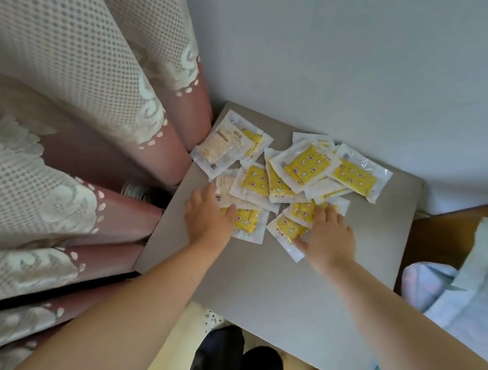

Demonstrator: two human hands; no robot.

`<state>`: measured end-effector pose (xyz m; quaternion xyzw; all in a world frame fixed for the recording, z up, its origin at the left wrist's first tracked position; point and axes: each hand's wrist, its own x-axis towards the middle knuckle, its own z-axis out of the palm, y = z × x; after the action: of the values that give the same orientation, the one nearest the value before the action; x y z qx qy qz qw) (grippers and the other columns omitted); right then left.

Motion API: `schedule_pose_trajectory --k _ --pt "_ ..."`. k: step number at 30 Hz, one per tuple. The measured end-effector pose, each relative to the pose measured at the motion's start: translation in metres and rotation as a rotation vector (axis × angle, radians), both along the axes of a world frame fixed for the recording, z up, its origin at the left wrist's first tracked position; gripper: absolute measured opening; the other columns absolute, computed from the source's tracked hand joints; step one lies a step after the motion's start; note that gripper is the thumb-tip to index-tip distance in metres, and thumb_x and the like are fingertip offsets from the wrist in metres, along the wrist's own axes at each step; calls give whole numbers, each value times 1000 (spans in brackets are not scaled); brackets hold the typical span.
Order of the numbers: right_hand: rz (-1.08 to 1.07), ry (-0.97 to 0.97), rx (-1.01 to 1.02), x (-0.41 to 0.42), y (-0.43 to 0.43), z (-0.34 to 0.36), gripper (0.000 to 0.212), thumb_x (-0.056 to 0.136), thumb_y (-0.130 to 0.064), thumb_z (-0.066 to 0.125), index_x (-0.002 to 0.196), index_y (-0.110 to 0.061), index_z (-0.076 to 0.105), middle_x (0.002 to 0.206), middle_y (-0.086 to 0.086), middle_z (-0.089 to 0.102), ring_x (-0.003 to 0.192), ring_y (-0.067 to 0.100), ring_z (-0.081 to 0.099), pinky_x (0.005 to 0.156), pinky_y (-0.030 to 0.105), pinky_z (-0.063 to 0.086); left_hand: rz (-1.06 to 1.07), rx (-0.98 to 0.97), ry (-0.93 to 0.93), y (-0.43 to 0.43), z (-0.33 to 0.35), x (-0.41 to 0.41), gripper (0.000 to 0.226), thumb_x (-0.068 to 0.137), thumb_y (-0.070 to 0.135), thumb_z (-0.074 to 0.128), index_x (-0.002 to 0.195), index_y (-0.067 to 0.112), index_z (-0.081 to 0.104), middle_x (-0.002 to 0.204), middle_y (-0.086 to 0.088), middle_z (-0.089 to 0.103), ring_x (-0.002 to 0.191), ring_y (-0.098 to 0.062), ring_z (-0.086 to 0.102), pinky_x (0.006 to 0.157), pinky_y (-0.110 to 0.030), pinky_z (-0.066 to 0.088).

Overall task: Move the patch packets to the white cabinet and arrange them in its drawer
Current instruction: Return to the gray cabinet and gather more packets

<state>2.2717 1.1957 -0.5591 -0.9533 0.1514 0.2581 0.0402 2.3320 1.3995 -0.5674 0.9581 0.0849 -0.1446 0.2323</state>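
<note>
Two bare arms reach out from the bottom of the view, above dark trousers [220, 366], and each ends in a hand laid on the pile. The patch packets [302, 164] lie in a loose heap at the far end of a grey surface [269, 282], close to the wall [348, 58]. Many overlap, and a couple sit a little apart at the far left corner. Each one is a flat see-through pouch with a yellow patch inside, and a few show a pale printed back. The left hand [206, 220] rests palm down on the near left packets, with its fingers spread and quite straight, holding nothing. The right hand [330, 241] rests the same way on the near right packets, fingers flat and thumb lying by one edge, and it does not seem to grip anything. I think the packets are very light, thin and bendy. Their shiny skins look slippery, so a stack could slide apart. A good way would be to sweep them into one pile with both hands, then pinch the pile across its middle, thumb on top and fingers below. Lifting by one corner may let others drop. Left of the surface hangs a pink and cream curtain [65, 65]. Right of it lies pale blue bedding [481, 274]. No white cabinet or drawer shows, so all the carrying is to come.
</note>
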Motion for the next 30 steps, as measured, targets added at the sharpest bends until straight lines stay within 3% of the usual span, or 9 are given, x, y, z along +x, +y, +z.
schedule_pose_trajectory --k 5,9,13,16,19,21,23,26,30 --pt "41 -38 -68 -10 5 -5 79 83 -62 53 139 -11 29 144 9 35 126 27 39 99 36 37 -537 258 80 11 -13 -14 83 92 58 44 153 16 7 161 -3 -2 147 -24 1 118 -46 13" --pt "50 -45 -93 -14 7 -6 74 83 -63 52 135 -13 32 142 8 34 128 26 37 101 40 35 -616 334 -17 13 -14 -31 74 87 61 50 145 20 29 153 -4 26 141 -24 21 114 -47 20" --pt "16 -14 -36 -14 9 -6 92 79 -71 50 143 -9 24 158 10 10 145 27 13 110 44 24 -721 335 -155 14 -12 -35 61 81 55 63 129 20 49 121 -1 53 116 -24 46 106 -46 31" --pt "8 -52 -35 -17 10 -10 91 77 -68 55 141 -7 30 157 11 16 144 27 16 111 42 24 -772 295 -285 18 -16 -37 59 68 47 79 115 16 62 99 -3 59 95 -25 56 95 -48 44" --pt "24 -98 -19 -20 11 -12 78 72 -57 68 126 -4 48 142 16 43 130 34 39 104 45 35 -767 185 -367 24 -21 -38 49 71 52 70 103 15 67 98 -3 59 94 -26 57 91 -46 47" --pt "52 -115 -19 -24 10 -13 68 60 -49 81 103 -1 59 110 18 62 102 37 58 89 47 48 -749 114 -366 24 -21 -40 49 78 57 53 96 15 70 102 -3 60 97 -26 56 91 -45 47" --pt "50 -147 -25 -28 9 -12 62 57 -45 84 93 -1 61 92 16 63 85 37 61 82 48 50 -648 55 -311 16 -17 -38 43 84 51 53 87 13 71 110 -5 60 104 -27 54 92 -43 45" --pt "22 -175 11 -33 5 -11 58 75 -52 68 105 -4 59 106 14 58 100 34 54 91 44 43 -304 13 -72 4 -9 -29 33 85 43 65 95 12 63 124 -4 51 115 -25 45 94 -37 40" --pt "-111 -159 207 -27 -1 -10 51 88 -51 57 114 -8 60 129 10 45 120 28 39 97 36 39 -224 129 122 -2 -5 -21 64 74 46 76 123 16 47 127 -5 46 117 -24 43 94 -36 43"
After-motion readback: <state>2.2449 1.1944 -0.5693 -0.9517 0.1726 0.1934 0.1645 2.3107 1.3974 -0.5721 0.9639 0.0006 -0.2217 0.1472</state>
